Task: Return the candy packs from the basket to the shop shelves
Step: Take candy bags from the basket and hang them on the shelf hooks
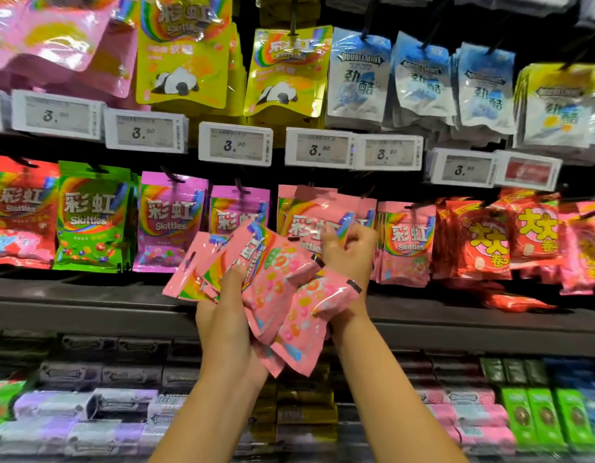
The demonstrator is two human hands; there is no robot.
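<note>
Two hands (229, 315), seven white price tags (235, 145), one red price tag (528, 172)

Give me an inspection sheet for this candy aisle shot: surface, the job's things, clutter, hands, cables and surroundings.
Surface: dark shelf ledge below the hanging rows; bare where visible.
Job's things: a bunch of pink Skittles packs held in front of the pink Skittles packs on the peg; basket not in view.
Clutter: one red pack lying loose on the ledge at right.
Hands: left hand grips the bunch from below; right hand has its fingers curled on the packs at the peg.
Cables: nothing seen.
Surroundings: price tags reading 3.90, yellow panda packs, Doublemint packs, gum boxes below.
</note>
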